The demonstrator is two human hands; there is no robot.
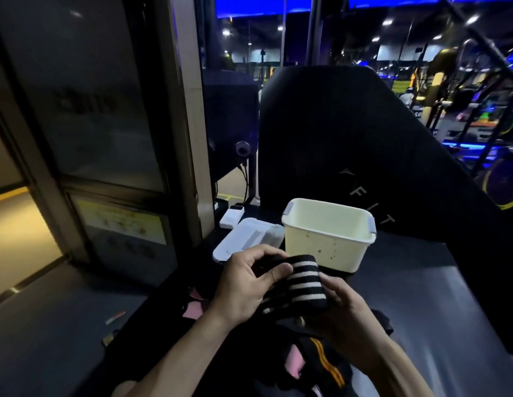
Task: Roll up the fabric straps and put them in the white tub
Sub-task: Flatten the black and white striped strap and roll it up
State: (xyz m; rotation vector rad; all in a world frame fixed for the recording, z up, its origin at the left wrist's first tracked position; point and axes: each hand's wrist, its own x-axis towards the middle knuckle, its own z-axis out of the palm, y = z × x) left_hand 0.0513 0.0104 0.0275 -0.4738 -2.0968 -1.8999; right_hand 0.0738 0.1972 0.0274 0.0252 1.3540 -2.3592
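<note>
A black fabric strap with white stripes (305, 282) is held between both hands just in front of the white tub (327, 239). My left hand (246, 285) grips its left end, thumb pressed on the stripes. My right hand (342, 308) supports the strap from below and the right. The strap looks partly rolled, with a loose part hanging beneath. The tub stands upright on the dark surface and appears to have nothing in it. More straps lie below my forearms: a black one with orange stripes (327, 359) and pink pieces (294, 363).
The tub's white lid (246, 239) lies flat to its left, with a small white box (231, 216) behind it. A black padded machine panel (349, 144) rises behind the tub. A glass door (86, 110) stands at the left. Pink fabric (193, 308) lies at the surface's left edge.
</note>
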